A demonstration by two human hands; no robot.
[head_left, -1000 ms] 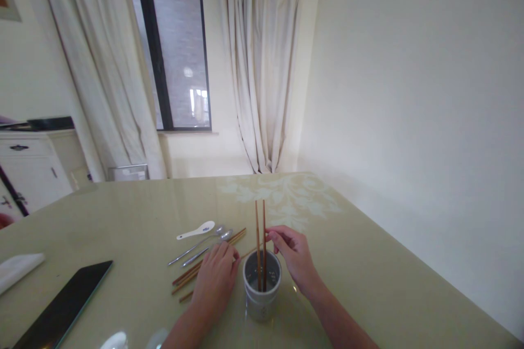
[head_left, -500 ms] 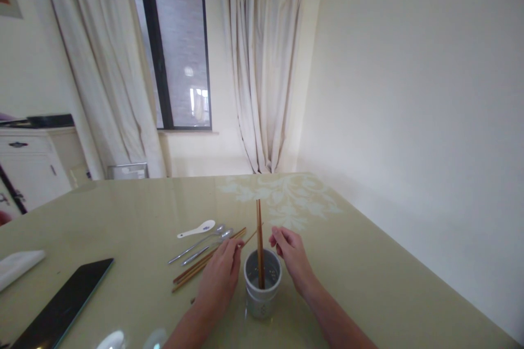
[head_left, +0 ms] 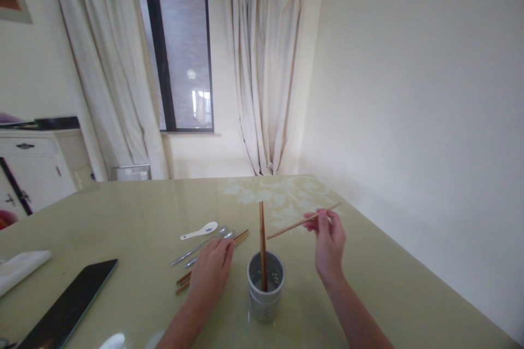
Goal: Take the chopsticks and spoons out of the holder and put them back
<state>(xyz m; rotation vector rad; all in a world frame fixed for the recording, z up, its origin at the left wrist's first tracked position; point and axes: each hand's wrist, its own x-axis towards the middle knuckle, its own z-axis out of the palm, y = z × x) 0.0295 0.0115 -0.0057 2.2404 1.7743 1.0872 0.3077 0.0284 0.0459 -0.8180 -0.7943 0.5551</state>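
My right hand (head_left: 329, 240) holds a single wooden chopstick (head_left: 297, 224), pinched near its upper end. The stick slants down to the left, its low tip a little above and right of the grey cup (head_left: 265, 297). A pair of brown chopsticks (head_left: 262, 245) stands upright in that cup. Left of the cup, my left hand (head_left: 210, 267) is bent over the chopsticks (head_left: 184, 282) lying on the table, with its fingers closed at them; the exact hold is partly hidden. Just beyond are metal spoons (head_left: 196, 251), partly covered by this hand, and a white spoon (head_left: 200, 230).
A dark flat tablet (head_left: 67, 305) lies at the left of the glossy table (head_left: 135, 212), near a white object (head_left: 22, 270). Part of another white, shiny object (head_left: 112, 341) shows at the bottom edge. A wall (head_left: 409, 120) runs along the table's right side.
My right hand has moved right, away from above the cup, carrying one chopstick crosswise. My left hand has drawn back slightly left over the lying chopsticks. The view has shifted a little.
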